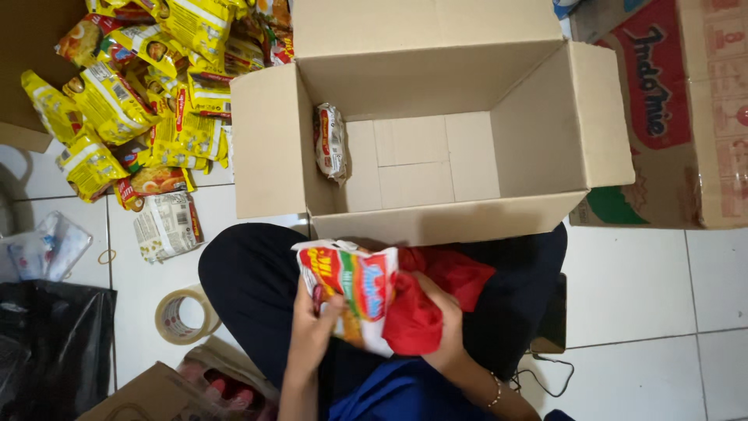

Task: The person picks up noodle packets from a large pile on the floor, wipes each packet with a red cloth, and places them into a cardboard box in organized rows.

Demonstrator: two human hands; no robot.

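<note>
Red-white noodle pkt (354, 292) upright, long axis vertical, both hands.

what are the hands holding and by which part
Both hold one noodle packet: left hand at its lower left edge, right hand on its right side through a red cloth.

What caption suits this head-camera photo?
Both hands, left hand and right hand, grip a noodle packet before an open cardboard box.
</note>
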